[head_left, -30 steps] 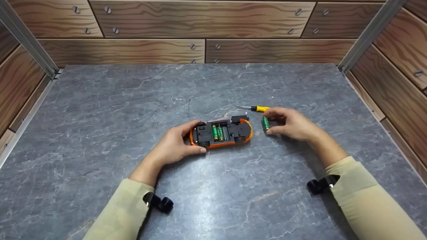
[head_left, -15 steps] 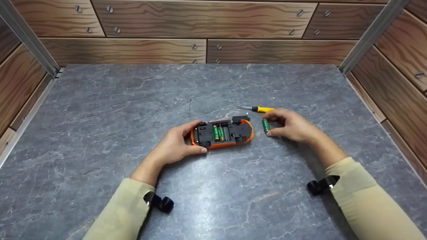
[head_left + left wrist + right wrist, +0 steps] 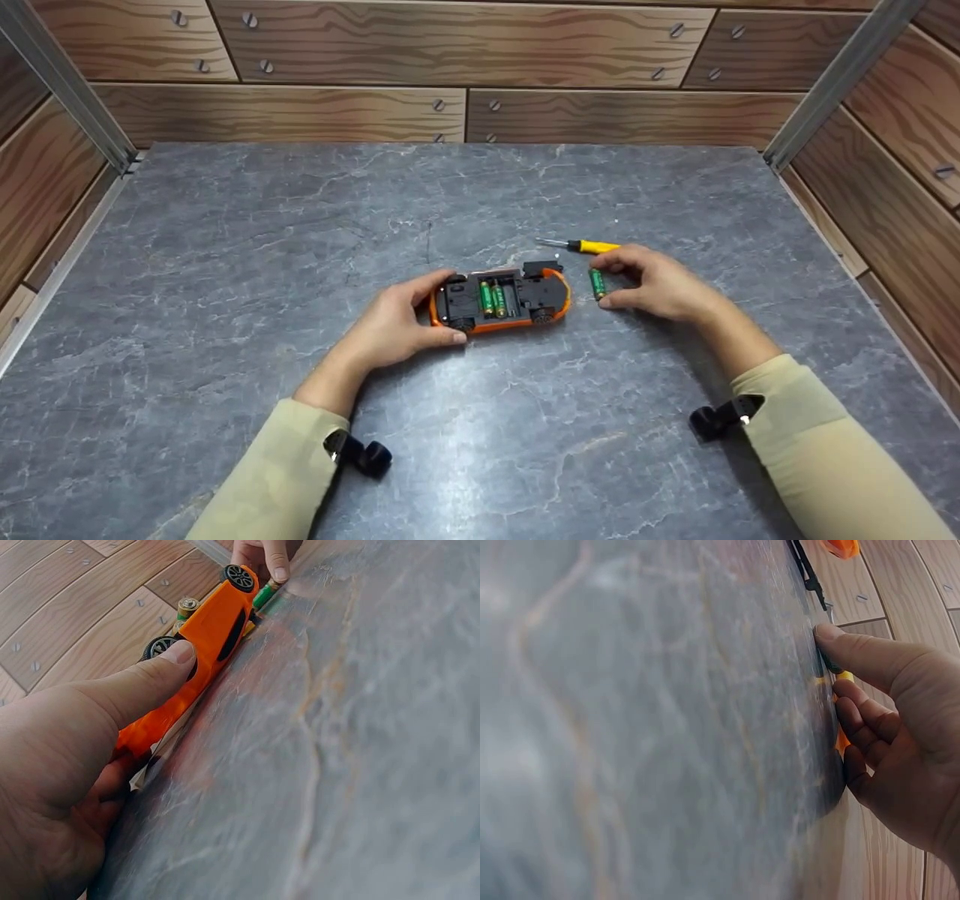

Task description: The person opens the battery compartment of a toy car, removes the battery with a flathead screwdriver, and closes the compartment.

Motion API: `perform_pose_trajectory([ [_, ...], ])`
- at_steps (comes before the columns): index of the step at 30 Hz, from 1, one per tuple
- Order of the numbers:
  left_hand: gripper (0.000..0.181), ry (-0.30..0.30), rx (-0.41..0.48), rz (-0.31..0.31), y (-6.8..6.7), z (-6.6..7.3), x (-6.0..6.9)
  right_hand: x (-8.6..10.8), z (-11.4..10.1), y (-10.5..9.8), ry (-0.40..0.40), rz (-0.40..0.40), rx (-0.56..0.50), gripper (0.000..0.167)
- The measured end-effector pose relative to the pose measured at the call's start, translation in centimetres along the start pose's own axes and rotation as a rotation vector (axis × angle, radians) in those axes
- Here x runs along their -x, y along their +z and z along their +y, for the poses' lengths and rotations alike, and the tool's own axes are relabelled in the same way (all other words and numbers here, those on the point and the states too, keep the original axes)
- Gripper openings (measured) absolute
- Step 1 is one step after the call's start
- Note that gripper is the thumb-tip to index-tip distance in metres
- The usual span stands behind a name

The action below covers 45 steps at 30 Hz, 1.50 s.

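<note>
An orange toy car (image 3: 460, 300) lies upside down on the table, black underside up. In its open battery compartment sit two green batteries (image 3: 487, 298) side by side, with a bare slot to their right. My left hand (image 3: 390, 326) grips the car's left end, the thumb along the near side. In the left wrist view, that thumb presses the orange body (image 3: 202, 634) near a wheel. Right of the car, my right hand (image 3: 660, 285) pinches another green battery (image 3: 598, 285) at its two ends, low over the table. The right wrist view mostly hides this battery.
Behind my right hand lies a screwdriver (image 3: 596, 247) with a yellow handle, its shaft pointing left. A black battery cover (image 3: 541, 268) rests at the car's far side, near a tiny shiny piece (image 3: 556, 256). Wood-patterned walls (image 3: 465, 45) bound the grey marbled table (image 3: 300, 202).
</note>
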<state>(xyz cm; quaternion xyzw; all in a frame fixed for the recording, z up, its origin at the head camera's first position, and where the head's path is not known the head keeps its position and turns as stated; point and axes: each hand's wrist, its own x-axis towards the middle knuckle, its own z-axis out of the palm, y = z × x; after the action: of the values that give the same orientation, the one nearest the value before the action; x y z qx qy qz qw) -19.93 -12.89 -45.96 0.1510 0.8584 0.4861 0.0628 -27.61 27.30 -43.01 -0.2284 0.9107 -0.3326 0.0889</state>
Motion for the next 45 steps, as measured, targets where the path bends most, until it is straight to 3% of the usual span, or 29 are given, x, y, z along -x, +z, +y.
perform_pose_trajectory([
  [9,0.099,0.005,0.01,-0.005,0.0,0.0,-0.2,0.0,0.0,0.0,0.001,-0.014,-0.02,0.058],
  [22,0.1,-0.011,0.015,-0.009,0.1,0.0,-0.1,0.1,-0.8,-0.6,0.008,0.012,-0.129,0.059],
  [28,0.099,-0.011,0.036,-0.015,0.1,0.0,-0.2,0.1,-3.3,-1.1,-0.051,0.089,-0.104,0.052],
  [33,0.1,-0.008,0.039,-0.019,0.0,-0.1,-0.2,-0.2,-5.8,-0.2,-0.143,0.114,-0.102,0.05],
  [38,0.099,-0.003,0.033,-0.016,0.0,-0.1,-0.2,-0.8,-7.9,1.4,-0.215,0.098,-0.088,0.054],
  [45,0.099,-0.004,0.024,-0.018,0.0,-0.1,-0.2,-1.6,-9.7,3.5,-0.244,0.027,-0.049,0.054],
])
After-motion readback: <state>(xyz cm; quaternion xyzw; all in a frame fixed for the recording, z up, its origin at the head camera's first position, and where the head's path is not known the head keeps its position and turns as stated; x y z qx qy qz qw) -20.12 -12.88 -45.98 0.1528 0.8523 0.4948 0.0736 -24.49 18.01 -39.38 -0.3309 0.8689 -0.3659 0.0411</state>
